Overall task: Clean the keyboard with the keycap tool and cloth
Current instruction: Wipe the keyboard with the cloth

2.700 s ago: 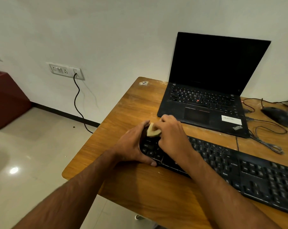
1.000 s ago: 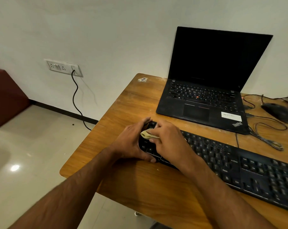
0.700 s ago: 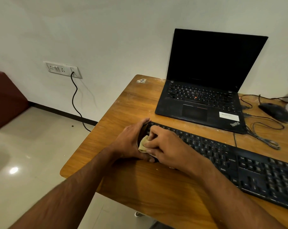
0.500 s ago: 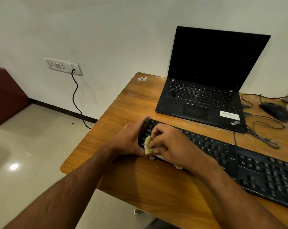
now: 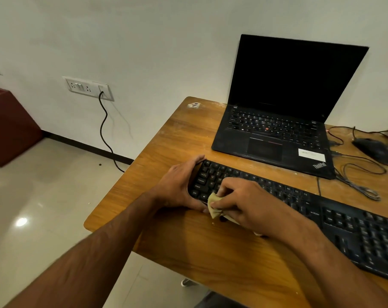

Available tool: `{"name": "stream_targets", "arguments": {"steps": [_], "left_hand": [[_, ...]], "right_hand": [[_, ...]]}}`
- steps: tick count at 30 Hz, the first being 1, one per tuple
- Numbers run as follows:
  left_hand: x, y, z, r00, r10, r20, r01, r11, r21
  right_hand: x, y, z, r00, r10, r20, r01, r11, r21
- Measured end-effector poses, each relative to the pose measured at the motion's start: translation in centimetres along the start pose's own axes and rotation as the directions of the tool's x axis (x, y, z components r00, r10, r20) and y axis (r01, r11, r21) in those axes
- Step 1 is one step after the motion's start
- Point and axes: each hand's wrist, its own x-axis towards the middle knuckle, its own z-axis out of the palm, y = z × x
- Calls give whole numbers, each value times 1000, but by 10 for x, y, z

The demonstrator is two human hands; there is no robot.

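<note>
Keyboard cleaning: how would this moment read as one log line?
right hand: wiping keyboard with cloth | left hand: steadying its left end

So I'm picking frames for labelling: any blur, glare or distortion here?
Head view: keyboard keys smear toward the right edge, mouse soft; lamp glare on the floor; wide-angle bends the wall and table edges; hands and cloth fairly sharp.

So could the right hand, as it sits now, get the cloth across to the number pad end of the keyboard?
Probably yes. The right hand holds the cloth at the left end of the keyboard, and nothing lies on the keys between there and the number pad. The left hand steadies the left edge, out of the way.
</note>
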Motion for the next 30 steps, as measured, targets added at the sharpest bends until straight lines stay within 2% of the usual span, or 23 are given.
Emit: {"name": "stream_targets", "arguments": {"steps": [6,14,22,27,30], "left_hand": [[0,0,0,1000,20,14,-21,1000,14],[-1,4,-1,1000,-10,7,11,999,-49],[0,2,-1,1000,9,17,-9,1000,-8],[-1,5,-1,1000,5,7,-5,999,-39],[-1,8,-2,1000,-5,4,5,999,-41]], "right_hand": [[28,-6,21,993,-14,-113,18,999,34],[-21,14,6,997,76,-17,-75,997,16],[10,4,22,984,11,-180,-2,999,51],[-1,8,18,989,32,-148,-19,996,84],[-25,20,13,987,94,-130,-89,995,45]]}}
